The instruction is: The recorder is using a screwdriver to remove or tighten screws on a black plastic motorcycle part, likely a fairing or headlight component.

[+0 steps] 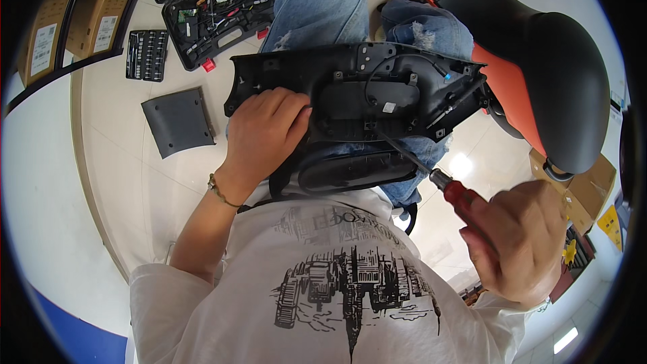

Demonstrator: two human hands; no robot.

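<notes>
Red-handled screwdriver point(441, 178) and black panel point(364, 100), handheld.
Right hand point(524, 243) is grasping the screwdriver, its tip seemingly touching the panel's near side; left hand point(267, 123) is gripping the panel's near-left edge. Panel is lying across jean-clad legs point(317, 10); beyond, a flat cover point(178, 121), socket set point(146, 55) and toolbox point(193, 61) are lying on the floor point(108, 141).
</notes>
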